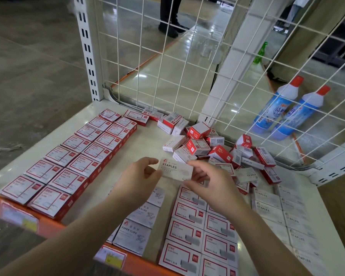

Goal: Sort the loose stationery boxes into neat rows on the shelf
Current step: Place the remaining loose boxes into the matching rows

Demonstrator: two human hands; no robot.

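Left hand pinches the near-left end of the white staples box, right hand pinches its right end, held just above the shelf. Best: turn label up, butt it onto the white staples row at right; loose pile remains.

Left hand and right hand raised, forearms converging, fingers curled, pinching opposite ends between them.

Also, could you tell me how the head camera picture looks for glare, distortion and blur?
Head view: glare streaks the glossy floor behind the wire mesh; wide-angle distortion bows the shelf upright; the STAPLES box held in both hands reads sharp; some label print on the red-bordered boxes is smudged grey.
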